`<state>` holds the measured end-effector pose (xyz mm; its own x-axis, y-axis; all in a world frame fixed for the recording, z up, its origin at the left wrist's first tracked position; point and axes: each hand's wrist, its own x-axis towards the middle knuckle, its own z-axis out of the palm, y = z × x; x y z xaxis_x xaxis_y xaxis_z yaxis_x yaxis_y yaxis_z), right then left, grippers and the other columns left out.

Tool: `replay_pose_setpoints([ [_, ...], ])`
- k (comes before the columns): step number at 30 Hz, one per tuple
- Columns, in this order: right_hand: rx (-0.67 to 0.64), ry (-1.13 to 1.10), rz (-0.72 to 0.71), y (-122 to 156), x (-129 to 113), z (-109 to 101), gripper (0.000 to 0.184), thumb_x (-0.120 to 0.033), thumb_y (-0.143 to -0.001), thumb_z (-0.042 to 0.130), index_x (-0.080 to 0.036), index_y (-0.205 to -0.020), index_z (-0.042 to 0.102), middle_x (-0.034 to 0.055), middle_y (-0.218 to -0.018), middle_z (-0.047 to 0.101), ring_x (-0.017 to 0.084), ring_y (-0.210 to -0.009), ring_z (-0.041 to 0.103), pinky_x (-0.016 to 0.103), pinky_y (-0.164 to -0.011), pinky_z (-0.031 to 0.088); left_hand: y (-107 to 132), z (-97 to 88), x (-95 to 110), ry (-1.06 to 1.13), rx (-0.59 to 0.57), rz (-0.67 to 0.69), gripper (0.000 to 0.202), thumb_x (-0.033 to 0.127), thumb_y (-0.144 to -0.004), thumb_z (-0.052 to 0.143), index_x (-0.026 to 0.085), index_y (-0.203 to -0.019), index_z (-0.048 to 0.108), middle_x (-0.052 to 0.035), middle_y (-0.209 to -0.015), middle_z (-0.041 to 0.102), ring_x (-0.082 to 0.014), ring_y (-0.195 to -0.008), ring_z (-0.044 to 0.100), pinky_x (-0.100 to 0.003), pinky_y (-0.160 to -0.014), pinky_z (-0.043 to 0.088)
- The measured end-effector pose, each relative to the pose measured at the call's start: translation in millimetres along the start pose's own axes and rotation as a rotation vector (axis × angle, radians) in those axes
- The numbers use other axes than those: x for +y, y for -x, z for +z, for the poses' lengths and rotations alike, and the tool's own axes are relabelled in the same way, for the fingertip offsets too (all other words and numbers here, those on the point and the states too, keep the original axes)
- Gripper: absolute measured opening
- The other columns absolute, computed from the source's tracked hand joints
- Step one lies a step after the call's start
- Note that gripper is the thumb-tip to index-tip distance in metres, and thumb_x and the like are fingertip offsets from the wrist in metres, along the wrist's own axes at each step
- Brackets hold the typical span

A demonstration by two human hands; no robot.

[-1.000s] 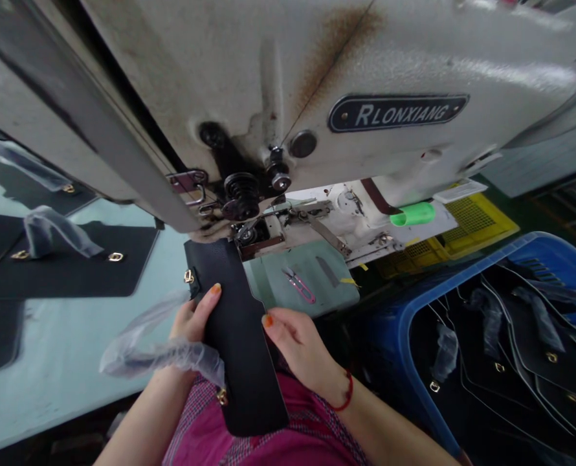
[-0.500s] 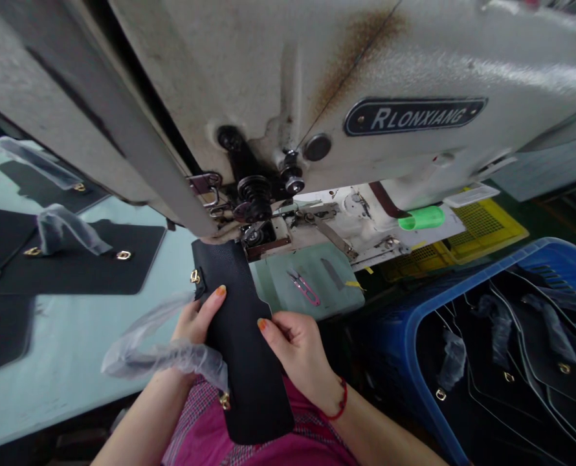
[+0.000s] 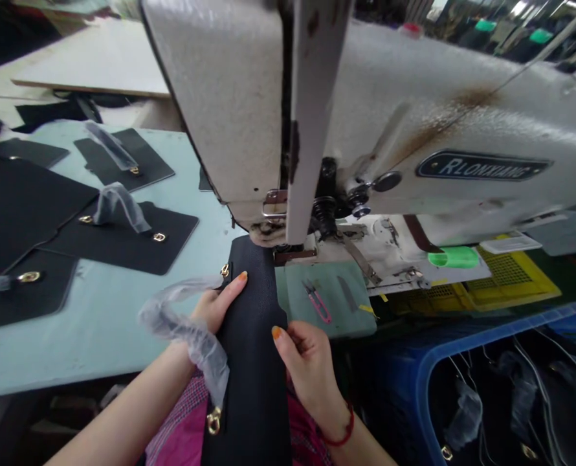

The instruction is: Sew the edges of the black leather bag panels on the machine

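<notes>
A long black leather piece (image 3: 254,336) with gold rings runs from my lap up under the head of the sewing machine (image 3: 317,129). My left hand (image 3: 217,304) grips its left edge, thumb on top, just below a gold ring. A crumpled clear plastic wrap (image 3: 186,327) hangs over that wrist. My right hand (image 3: 307,359) pinches the right edge, thumb pressed on the leather, fingers curled beneath.
Several black leather panels (image 3: 123,236) with gold fittings lie on the pale blue table (image 3: 98,310) at left. Pink thread snips (image 3: 320,303) rest on a green pad right of the needle. A blue crate (image 3: 463,349) of black pieces stands at lower right, a yellow crate (image 3: 525,278) behind it.
The view has swung up and left, showing more of the table. Both hands keep their hold, and the leather piece now lies straighter under the machine head.
</notes>
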<state>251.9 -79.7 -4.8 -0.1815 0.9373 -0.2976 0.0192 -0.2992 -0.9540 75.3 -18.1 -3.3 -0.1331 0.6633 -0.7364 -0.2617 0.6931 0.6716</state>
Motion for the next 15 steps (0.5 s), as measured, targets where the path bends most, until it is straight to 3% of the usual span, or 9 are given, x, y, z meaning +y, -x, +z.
replay_pose_setpoints([
  [8, 0.012, -0.007, 0.025, -0.7, -1.0, -1.2, 0.044, -0.046, -0.089, 0.056, -0.019, -0.060, 0.036, -0.0052, -0.058, 0.029, 0.008, -0.054, 0.024, 0.023, -0.048, 0.020, -2.2, -0.9, -5.2, 0.040, 0.014, 0.056, 0.040, 0.049, -0.069, 0.078, 0.011, -0.082, 0.075, -0.0174, -0.079, 0.076, -0.0310, -0.067, 0.073, -0.034, -0.060, 0.060],
  [15, 0.017, -0.037, 0.023, -2.8, -1.1, -0.2, 0.043, -0.045, -0.088, 0.057, -0.019, -0.060, 0.037, -0.0047, -0.058, 0.031, 0.008, -0.054, 0.025, 0.023, -0.048, 0.020, -2.1, 2.3, -3.2, 0.052, 0.015, 0.062, 0.035, 0.045, -0.074, 0.074, 0.012, -0.087, 0.074, -0.0165, -0.087, 0.076, -0.0316, -0.075, 0.073, -0.034, -0.064, 0.060],
])
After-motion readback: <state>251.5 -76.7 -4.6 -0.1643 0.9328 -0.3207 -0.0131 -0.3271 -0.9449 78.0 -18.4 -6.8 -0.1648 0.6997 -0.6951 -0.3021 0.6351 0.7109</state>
